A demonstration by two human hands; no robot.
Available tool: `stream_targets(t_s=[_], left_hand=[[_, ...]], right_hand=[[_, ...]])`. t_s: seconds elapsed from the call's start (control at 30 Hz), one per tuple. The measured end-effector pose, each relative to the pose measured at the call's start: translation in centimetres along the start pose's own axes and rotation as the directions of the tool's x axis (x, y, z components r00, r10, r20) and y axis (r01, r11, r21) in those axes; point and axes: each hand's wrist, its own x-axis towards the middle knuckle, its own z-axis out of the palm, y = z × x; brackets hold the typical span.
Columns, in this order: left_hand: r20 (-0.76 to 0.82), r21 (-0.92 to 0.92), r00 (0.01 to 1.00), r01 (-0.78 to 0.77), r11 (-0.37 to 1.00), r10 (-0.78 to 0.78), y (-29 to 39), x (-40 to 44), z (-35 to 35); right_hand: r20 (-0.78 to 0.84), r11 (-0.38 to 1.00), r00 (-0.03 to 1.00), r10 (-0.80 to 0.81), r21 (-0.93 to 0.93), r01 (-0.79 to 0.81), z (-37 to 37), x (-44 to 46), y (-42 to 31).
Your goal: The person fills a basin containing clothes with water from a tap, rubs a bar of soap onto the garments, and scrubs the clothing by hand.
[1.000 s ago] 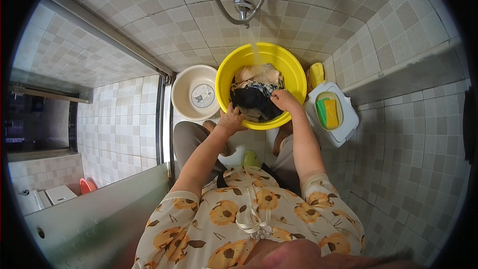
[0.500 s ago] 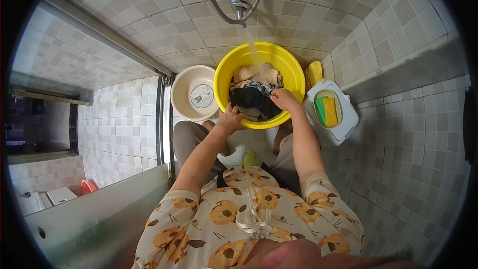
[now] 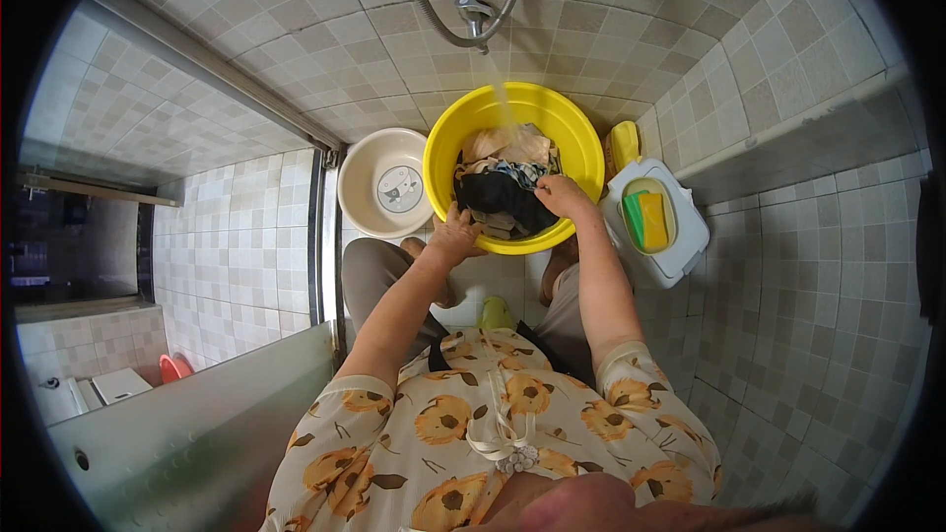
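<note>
A large yellow basin (image 3: 589,148) holds a heap of wet laundry, with a black garment (image 3: 493,193) at the front and a pale peach cloth (image 3: 522,146) behind. My left hand (image 3: 454,236) grips the basin's near-left rim, its fingertips reaching just inside. At the right of the heap, my right hand (image 3: 562,195) is closed on the edge of a patterned dark-and-white garment (image 3: 527,173); its fingertips are partly hidden. Water runs onto the laundry from the tap (image 3: 476,18) on the wall.
To the left stands a cream basin (image 3: 357,182) with a cartoon picture on its bottom. A white lidded box (image 3: 688,227) on the right bears a dish with green and yellow bars. Behind it is a yellow bottle or bag (image 3: 622,146). A glass door (image 3: 217,424) stands at lower left.
</note>
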Motion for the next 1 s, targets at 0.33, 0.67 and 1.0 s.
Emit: stream_targets(t_s=[0.33,0.67,1.0], left_hand=[[0.016,0.001,0.999,0.048,0.999,-0.048,0.2,0.0,0.0],[-0.006,0.004,1.0,0.012,1.0,-0.012,0.0,-0.1,0.1],[0.023,0.029,0.999,0.038,0.999,-0.038,0.3,0.1,-0.1]], right_hand=[[-0.001,1.0,1.0,-0.019,-0.007,0.019,0.1,0.1,0.0],[0.041,1.0,0.999,0.025,-0.012,-0.024,-0.7,-0.4,-0.9],[0.037,0.999,0.999,0.036,-0.022,-0.036,-0.3,-0.2,-0.6]])
